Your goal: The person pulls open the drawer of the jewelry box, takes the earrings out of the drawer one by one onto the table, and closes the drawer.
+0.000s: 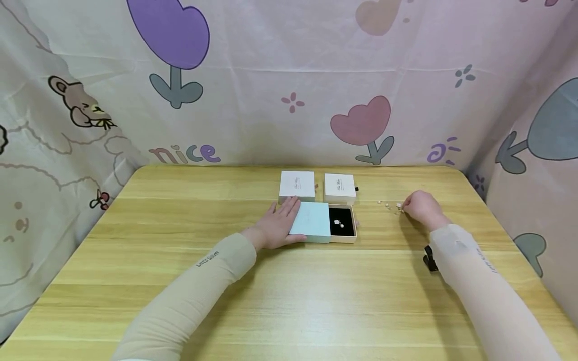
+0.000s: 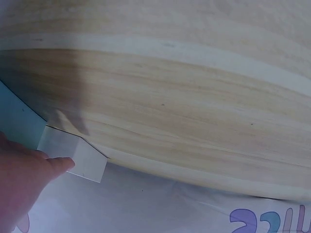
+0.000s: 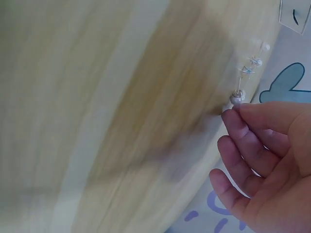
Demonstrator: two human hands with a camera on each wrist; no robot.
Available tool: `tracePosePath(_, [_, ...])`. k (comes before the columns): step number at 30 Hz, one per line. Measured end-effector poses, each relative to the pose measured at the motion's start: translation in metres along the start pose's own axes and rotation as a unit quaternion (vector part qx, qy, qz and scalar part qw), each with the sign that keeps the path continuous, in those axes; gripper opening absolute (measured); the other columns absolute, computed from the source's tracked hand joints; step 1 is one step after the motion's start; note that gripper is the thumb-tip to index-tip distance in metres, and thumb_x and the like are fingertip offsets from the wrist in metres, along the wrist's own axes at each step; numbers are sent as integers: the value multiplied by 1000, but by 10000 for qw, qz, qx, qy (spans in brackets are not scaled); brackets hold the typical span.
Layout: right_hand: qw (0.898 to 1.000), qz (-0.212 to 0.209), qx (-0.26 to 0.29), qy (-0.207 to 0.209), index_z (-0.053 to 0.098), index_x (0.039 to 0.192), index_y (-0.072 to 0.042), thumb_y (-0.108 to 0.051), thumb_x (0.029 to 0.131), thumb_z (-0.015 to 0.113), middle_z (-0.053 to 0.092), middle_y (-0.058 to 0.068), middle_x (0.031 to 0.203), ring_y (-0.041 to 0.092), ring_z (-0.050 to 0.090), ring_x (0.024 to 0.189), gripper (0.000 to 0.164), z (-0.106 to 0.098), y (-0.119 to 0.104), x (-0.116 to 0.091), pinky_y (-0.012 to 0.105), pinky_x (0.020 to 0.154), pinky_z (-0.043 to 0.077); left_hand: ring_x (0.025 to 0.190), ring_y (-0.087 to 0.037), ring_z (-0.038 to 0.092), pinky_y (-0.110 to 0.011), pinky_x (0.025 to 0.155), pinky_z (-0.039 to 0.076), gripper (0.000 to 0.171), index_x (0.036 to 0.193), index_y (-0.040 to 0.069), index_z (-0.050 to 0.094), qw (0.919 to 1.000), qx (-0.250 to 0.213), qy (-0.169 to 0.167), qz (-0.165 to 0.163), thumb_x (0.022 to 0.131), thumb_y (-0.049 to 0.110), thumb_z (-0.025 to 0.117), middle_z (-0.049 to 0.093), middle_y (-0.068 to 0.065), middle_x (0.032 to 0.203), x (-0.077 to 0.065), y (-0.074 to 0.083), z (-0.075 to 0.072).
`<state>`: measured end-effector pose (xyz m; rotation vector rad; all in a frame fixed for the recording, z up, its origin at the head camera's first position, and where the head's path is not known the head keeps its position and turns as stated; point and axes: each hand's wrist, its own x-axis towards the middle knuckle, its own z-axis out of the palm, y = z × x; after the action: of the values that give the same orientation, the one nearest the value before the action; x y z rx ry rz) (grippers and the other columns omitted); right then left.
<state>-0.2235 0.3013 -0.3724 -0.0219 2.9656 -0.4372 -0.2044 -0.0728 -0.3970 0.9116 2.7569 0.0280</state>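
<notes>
Fingers stretched out, my left hand (image 1: 279, 224) rests on the left end of a light blue drawer-style jewelry box (image 1: 311, 220), thumb along its front edge. The box's inner tray (image 1: 354, 233) is slid out to the right, and on its black lining lies a small white piece of jewelry with a pearl (image 1: 338, 223). Farther right, my right hand (image 1: 423, 208) pinches one end of a thin beaded bracelet (image 1: 388, 206) between thumb and index finger. In the right wrist view, pearls and star-shaped beads of the bracelet (image 3: 249, 70) trail away from the fingertips.
Behind the blue box stand two white boxes, a left one (image 1: 296, 184) with a pinkish tab and a right one (image 1: 339, 186) with a black tab. A printed cloth (image 1: 271, 100) hangs along the back edge of the wooden table (image 1: 316, 301).
</notes>
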Motion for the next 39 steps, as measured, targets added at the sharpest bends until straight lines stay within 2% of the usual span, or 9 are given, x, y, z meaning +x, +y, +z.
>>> tracePosePath(5, [9999, 110, 52, 6, 67, 100, 7, -8, 87, 51, 62, 29, 111, 44, 58, 98, 25, -5, -4, -1, 55, 88, 45, 147, -24, -4, -51, 117, 8, 94, 150, 3, -2, 10000, -42, 28, 1, 90, 67, 33, -5, -12, 159, -1, -1, 1])
tracePosePath(8, [9999, 36, 90, 73, 67, 98, 6, -8, 86, 48, 63, 29, 108, 39, 59, 90, 26, -9, -10, -2, 51, 82, 47, 147, -24, -5, -51, 117, 8, 94, 150, 3, -3, 10000, -19, 8, -27, 90, 67, 32, -6, -12, 159, -1, -2, 2])
tracePosePath(10, [9999, -77, 83, 104, 66, 90, 6, -7, 86, 47, 64, 24, 99, 31, 57, 80, 24, -11, -17, -3, 44, 75, 46, 147, -24, -4, -51, 117, 8, 94, 150, 3, -2, 10000, -40, 40, -20, 90, 67, 33, -5, -12, 159, 0, -2, 2])
tracePosePath(13, [9996, -274, 30, 103, 66, 89, 3, -8, 87, 48, 65, 20, 94, 26, 55, 75, 22, -15, -33, -5, 41, 71, 45, 147, -24, -4, -51, 117, 9, 95, 150, 3, -2, 10000, -42, 52, -31, 90, 67, 34, -4, -12, 159, 0, -3, 3])
tracePosePath(17, [9978, -635, -132, 158, 68, 101, 4, -12, 89, 52, 68, 22, 102, 32, 62, 87, 26, -16, -60, -10, 49, 82, 48, 147, -24, -4, -52, 117, 9, 95, 150, 3, -2, 10000, -64, 64, -16, 90, 67, 34, -5, -12, 159, 0, -3, 3])
tracePosePath(20, [9937, -1016, -316, 342, 70, 99, 2, -12, 89, 54, 70, 20, 101, 33, 65, 91, 24, -13, -79, -13, 49, 85, 48, 147, -25, -4, -52, 117, 9, 95, 150, 3, -3, 10000, -65, 67, 9, 90, 67, 33, -5, -12, 158, -1, -2, 2])
tracePosePath(24, [9858, -1519, -477, 540, 72, 93, -1, -11, 87, 58, 72, 14, 93, 30, 67, 87, 19, -6, -99, -18, 46, 83, 49, 147, -25, -2, -52, 117, 10, 95, 150, 3, -1, 9999, -28, 97, 13, 90, 67, 33, -4, -13, 159, -1, -2, 2])
tracePosePath(31, [9779, -1996, -565, 242, 74, 94, -3, -7, 85, 61, 73, 11, 93, 26, 68, 88, 16, 11, -121, -25, 43, 84, 52, 147, -25, -3, -51, 117, 10, 95, 150, 2, -2, 9999, 29, 91, 43, 90, 67, 32, -4, -13, 158, 0, -2, 2])
tracePosePath(39, [9606, -2581, -993, 280, 75, 87, -9, -10, 82, 64, 74, 4, 89, 14, 60, 69, 12, 29, -132, -34, 46, 81, 49, 147, -26, -2, -52, 116, 10, 95, 150, 2, -1, 9999, -8, 131, 87, 90, 67, 32, -3, -14, 158, 0, -1, 2])
